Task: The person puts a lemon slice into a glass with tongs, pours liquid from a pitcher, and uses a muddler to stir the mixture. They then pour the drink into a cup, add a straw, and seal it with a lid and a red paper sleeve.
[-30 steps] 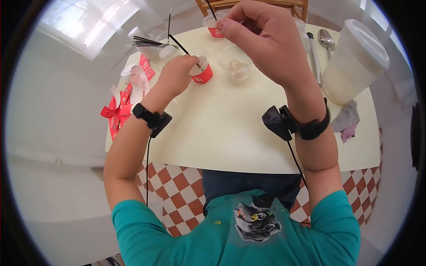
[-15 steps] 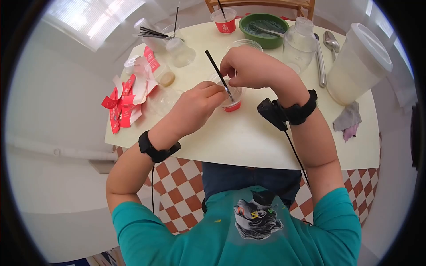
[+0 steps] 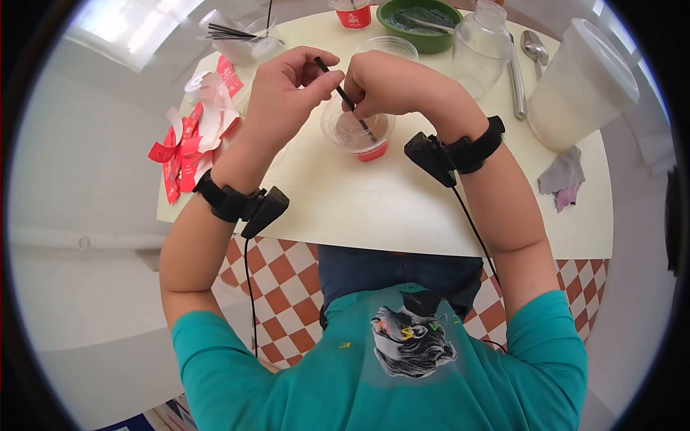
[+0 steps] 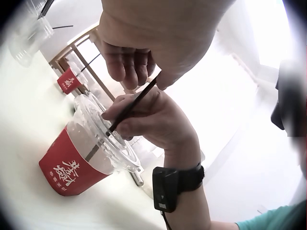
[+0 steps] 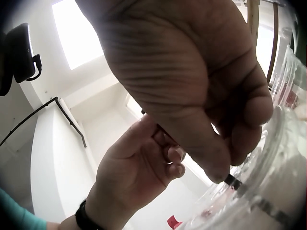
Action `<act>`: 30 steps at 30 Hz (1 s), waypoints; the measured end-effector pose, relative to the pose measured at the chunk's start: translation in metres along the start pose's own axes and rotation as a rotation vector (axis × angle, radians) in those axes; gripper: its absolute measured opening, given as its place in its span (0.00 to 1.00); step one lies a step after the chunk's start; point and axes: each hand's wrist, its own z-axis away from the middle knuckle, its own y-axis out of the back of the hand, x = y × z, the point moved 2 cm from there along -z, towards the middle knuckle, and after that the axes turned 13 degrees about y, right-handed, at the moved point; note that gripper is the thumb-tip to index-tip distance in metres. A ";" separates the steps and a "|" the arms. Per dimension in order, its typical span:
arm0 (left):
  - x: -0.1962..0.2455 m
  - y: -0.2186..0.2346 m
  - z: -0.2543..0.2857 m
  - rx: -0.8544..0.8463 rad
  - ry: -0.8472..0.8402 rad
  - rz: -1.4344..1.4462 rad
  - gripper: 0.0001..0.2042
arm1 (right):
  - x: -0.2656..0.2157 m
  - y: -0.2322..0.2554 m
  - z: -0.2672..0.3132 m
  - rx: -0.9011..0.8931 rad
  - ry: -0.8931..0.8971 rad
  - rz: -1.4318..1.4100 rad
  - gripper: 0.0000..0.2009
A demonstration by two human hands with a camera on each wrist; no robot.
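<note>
A lidded clear cup with a red sleeve stands on the table, and a black straw slants up out of its lid. My right hand pinches the straw low down, its fingertips close over the clear lid. Higher up, my left hand has the straw's top end between thumb and fingers. In the left wrist view the straw's lower part shows through the cup wall, above the red sleeve. The right wrist view has my right thumb pressed on the straw just above the lid.
Farther back are another red cup, a green bowl and a clear bottle. On the right stand a tall lidded pitcher, a metal scoop and a cloth. Red and white wrappers lie left.
The cup has come nearer the body and rightward. My right hand has come down from the air to the straw. My left hand has shifted from the lid up to the straw's top.
</note>
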 end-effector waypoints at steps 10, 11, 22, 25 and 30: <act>0.032 0.033 -0.004 0.094 -0.101 0.059 0.06 | -0.008 0.005 0.004 0.004 -0.049 -0.016 0.12; 0.036 0.042 -0.004 0.094 -0.101 0.058 0.06 | -0.008 0.005 0.004 -0.010 -0.068 -0.014 0.14; 0.053 0.150 -0.035 0.392 -0.225 0.007 0.07 | -0.009 0.006 0.006 -0.020 -0.087 -0.031 0.18; 0.033 0.182 -0.073 0.550 -0.152 -0.137 0.07 | -0.008 0.005 0.005 -0.016 -0.063 -0.013 0.18; 0.001 0.206 -0.129 0.652 0.042 -0.427 0.08 | -0.008 0.004 0.007 -0.004 -0.059 -0.011 0.17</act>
